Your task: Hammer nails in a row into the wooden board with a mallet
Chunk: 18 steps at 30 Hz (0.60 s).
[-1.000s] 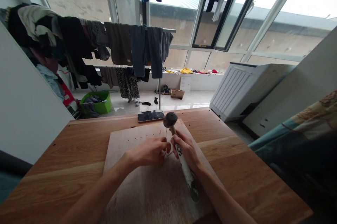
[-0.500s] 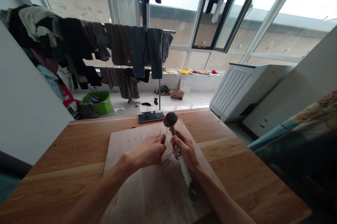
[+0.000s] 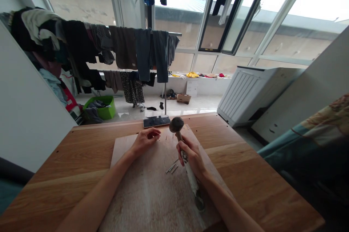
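Note:
My right hand (image 3: 192, 156) is wrapped round the handle of a hammer (image 3: 177, 126), whose dark head points away from me above a pale wooden board (image 3: 152, 192). My left hand (image 3: 145, 139) rests on the far part of the board with its fingertips pinched together, seemingly on a thin nail that is too small to make out. A few loose nails (image 3: 171, 168) lie on the board just left of my right hand. More nails stand in the board near the hammer head.
The board lies on a brown wooden table (image 3: 68, 163). A phone (image 3: 156, 121) lies at the table's far edge. Beyond are a clothes rack (image 3: 136, 50) with hanging laundry, a green basket (image 3: 102, 105) and a white appliance (image 3: 251, 90).
My left hand moved from beside my right hand, away from the loose nails, forward and left to the far part of the board. The hammer and right hand barely moved.

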Each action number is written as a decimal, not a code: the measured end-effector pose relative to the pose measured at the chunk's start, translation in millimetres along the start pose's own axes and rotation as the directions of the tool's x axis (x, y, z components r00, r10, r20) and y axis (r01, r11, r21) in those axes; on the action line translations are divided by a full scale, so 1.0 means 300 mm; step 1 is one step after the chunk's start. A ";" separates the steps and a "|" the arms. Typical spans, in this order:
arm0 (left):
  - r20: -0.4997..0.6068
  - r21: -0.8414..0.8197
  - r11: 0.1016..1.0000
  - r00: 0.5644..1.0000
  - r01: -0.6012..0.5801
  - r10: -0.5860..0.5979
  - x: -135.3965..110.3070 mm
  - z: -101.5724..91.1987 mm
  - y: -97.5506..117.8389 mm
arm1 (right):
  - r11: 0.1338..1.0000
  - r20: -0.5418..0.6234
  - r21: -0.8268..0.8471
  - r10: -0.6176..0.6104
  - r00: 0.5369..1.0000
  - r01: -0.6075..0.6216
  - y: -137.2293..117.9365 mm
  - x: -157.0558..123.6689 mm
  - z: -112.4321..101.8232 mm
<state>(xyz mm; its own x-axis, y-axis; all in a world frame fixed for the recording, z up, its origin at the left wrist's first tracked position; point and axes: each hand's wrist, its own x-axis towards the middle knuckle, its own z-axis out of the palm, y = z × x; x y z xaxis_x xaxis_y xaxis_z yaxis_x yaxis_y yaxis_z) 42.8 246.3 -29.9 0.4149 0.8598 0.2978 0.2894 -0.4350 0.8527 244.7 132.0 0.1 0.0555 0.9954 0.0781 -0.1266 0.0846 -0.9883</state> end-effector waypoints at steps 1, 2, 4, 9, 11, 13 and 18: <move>0.002 0.008 1.000 1.000 -0.004 0.004 -0.001 0.002 0.002 | 1.000 0.008 -0.005 -0.002 1.000 0.002 -0.002 0.000 0.001; 0.002 0.018 1.000 1.000 -0.009 0.009 -0.002 0.005 0.004 | 1.000 0.020 -0.010 -0.003 1.000 0.003 -0.003 0.000 0.002; 0.009 0.037 0.999 1.000 -0.022 0.022 -0.004 0.010 0.005 | 1.000 0.058 -0.002 0.004 0.998 -0.004 -0.001 0.000 0.004; 0.030 0.074 0.996 0.998 -0.055 0.052 -0.010 0.018 0.005 | 0.989 0.173 0.108 0.080 0.982 -0.099 0.022 0.006 0.004; 0.036 0.086 0.994 0.997 -0.066 0.063 -0.010 0.017 0.009 | 0.985 0.196 0.114 0.102 0.975 -0.126 0.027 0.008 0.005; 0.042 0.095 0.992 0.996 -0.078 0.074 -0.010 0.014 0.015 | 0.987 0.214 0.103 0.095 0.972 -0.120 0.030 0.010 0.007; 0.038 0.114 0.988 0.995 -0.100 0.096 -0.007 0.009 0.024 | 0.993 0.273 0.095 0.041 0.961 -0.069 0.041 0.017 0.013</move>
<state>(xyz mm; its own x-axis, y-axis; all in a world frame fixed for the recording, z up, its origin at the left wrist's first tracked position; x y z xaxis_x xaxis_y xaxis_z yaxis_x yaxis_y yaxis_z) 46.4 240.5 -25.5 0.4734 0.8032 0.3616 0.3430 -0.5462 0.7642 239.6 138.3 -11.3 -0.2223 0.9724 0.0706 -0.2239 0.0196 -0.9744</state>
